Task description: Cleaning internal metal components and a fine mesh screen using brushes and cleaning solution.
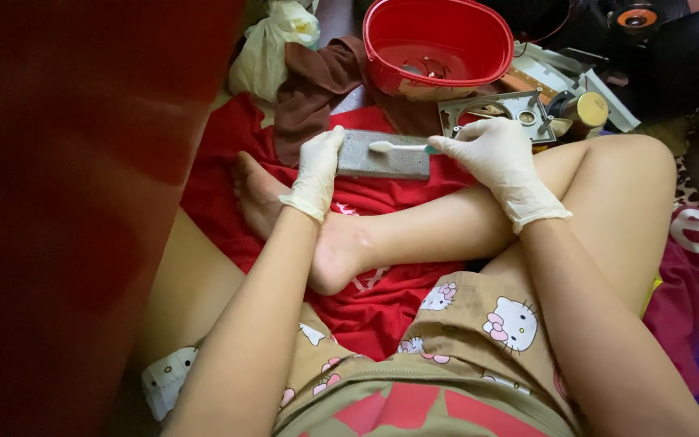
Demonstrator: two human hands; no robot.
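Note:
I sit cross-legged on a red cloth (382, 299). My left hand (318, 171), in a white glove, grips the left end of a flat grey rectangular panel (386, 158) that lies across the cloth just beyond my foot. My right hand (499, 158), also gloved, holds a white toothbrush (402, 147) with a teal handle part. The brush head rests on the panel's upper surface near its middle.
A red plastic basin (438, 40) stands behind the panel. A grey metal frame (495, 109) and a brass-coloured cylinder (588, 108) lie at the right back. A brown cloth (313, 85) and a plastic bag (273, 44) sit behind left. A blurred red object (66, 202) fills the left.

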